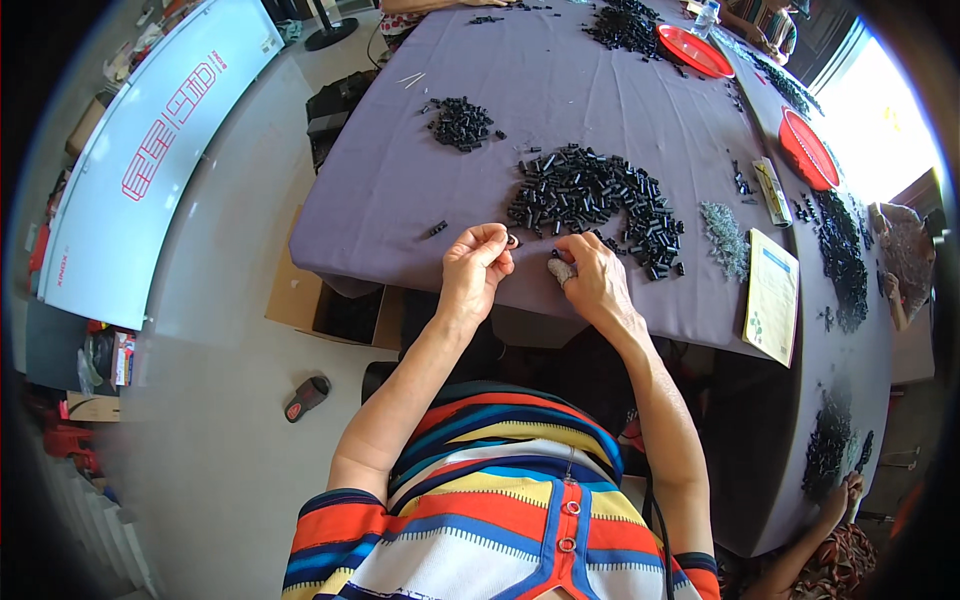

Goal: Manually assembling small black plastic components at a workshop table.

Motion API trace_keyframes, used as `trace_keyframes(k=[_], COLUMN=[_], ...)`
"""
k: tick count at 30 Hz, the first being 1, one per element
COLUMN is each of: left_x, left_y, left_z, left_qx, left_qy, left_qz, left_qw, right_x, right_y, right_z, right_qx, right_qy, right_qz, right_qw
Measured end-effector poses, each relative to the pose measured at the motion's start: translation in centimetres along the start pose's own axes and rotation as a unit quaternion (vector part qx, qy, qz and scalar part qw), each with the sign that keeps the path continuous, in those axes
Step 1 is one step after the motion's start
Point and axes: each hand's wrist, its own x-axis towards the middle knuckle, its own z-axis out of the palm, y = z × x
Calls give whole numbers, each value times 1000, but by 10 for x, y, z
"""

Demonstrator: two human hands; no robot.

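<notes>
My left hand (474, 272) is above the table's near edge, thumb and fingers closed in a pinch. A small round dark piece with a pale rim (512, 241) shows at its fingertips. My right hand (598, 278) is just to the right, fingers curled together, with a pale wrapping (561, 269) on one digit. A small black piece (556, 254) shows at its fingertips. Directly beyond both hands lies a large heap of short black cylindrical pieces (575, 190). A few loose black pieces (437, 229) lie left of my left hand.
A smaller black heap (460, 122) lies further left. To the right are a pile of small clear pieces (724, 240), a yellowish booklet (771, 298) and red baskets (808, 150). Other people's hands (848, 490) are at the table's right side. An open cardboard box (385, 318) stands below.
</notes>
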Motion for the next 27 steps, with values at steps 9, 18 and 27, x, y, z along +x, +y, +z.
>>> trace_keyframes(k=[9,18,27], left_x=[-5,-20,-19], left_y=[-2,-22,-43], left_z=[4,22,34], left_qx=[28,14,25], left_qy=[-7,-35,-59], left_qz=[5,-33,-62], left_qw=[1000,999,996], right_x=[-4,-21,-48], right_y=[3,5,-4], right_z=[10,2,-13], right_qx=[-83,73,267], right_qy=[13,92,124], right_qz=[-34,-14,85], right_qw=[996,993,952])
